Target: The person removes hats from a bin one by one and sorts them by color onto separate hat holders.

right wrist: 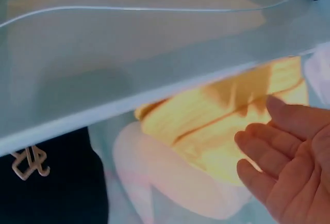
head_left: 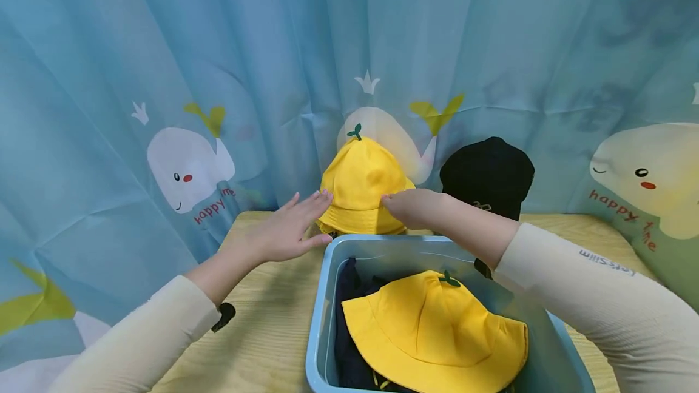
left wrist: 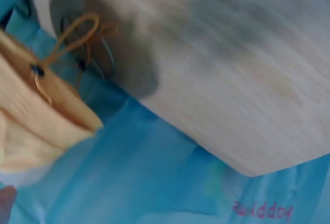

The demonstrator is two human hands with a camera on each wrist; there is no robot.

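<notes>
A yellow bucket hat (head_left: 360, 181) with a green sprout on its crown stands upright behind the blue bin. My left hand (head_left: 289, 226) has its fingers extended, fingertips right at the hat's left side. On the other side my right hand (head_left: 417, 208) overlaps the hat's right edge in the head view. Seen by the right wrist camera, the right hand (right wrist: 294, 157) has its fingers loosely extended with nothing in them. In the left wrist view the hat (left wrist: 41, 105) shows its drawstring (left wrist: 77, 33), and only a fingertip (left wrist: 6, 201) of the left hand appears.
A black cap (head_left: 486, 171) stands right of the upright hat. The blue plastic bin (head_left: 315, 326) holds a second yellow hat (head_left: 431, 326) over dark fabric (head_left: 349, 320). A blue whale-print curtain (head_left: 273, 47) hangs behind the wooden table (head_left: 256, 320).
</notes>
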